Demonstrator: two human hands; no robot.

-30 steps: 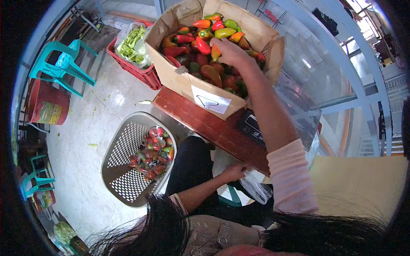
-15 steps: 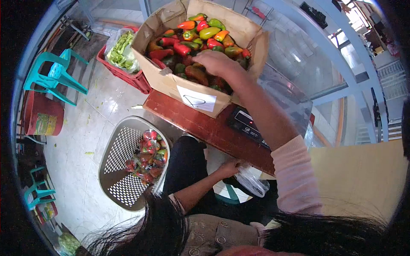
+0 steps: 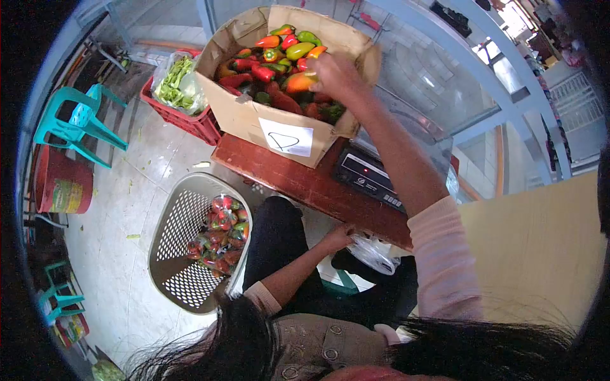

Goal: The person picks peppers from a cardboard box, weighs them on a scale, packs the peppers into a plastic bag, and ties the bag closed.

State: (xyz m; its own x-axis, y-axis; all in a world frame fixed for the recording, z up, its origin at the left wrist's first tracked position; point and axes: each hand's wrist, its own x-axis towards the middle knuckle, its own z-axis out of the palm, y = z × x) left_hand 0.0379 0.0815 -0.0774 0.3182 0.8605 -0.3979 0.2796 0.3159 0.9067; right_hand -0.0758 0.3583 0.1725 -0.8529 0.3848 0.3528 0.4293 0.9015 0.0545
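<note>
My right hand (image 3: 337, 75) reaches into the cardboard box (image 3: 244, 117), its fingers closed on an orange bell pepper (image 3: 298, 82). Red, green and orange peppers (image 3: 274, 63) fill the box around it. Below the table edge, over my lap, my left hand (image 3: 338, 237) is closed on the clear plastic bag (image 3: 376, 255), which hangs to the right. A marked sheet of white paper (image 3: 286, 136) is stuck to the front of the box.
The box stands on a red-brown table (image 3: 279, 168) beside a digital scale (image 3: 365, 173). On the floor, a perforated basket (image 3: 175, 254) holds bagged peppers (image 3: 222, 232). Behind it are a red crate (image 3: 197, 124) with leafy greens (image 3: 178, 82) and a teal chair (image 3: 79, 117).
My right hand has moved up and to the right within the box, and an orange pepper now shows at its fingers. My left hand stays on the plastic bag. The view has shifted slightly.
</note>
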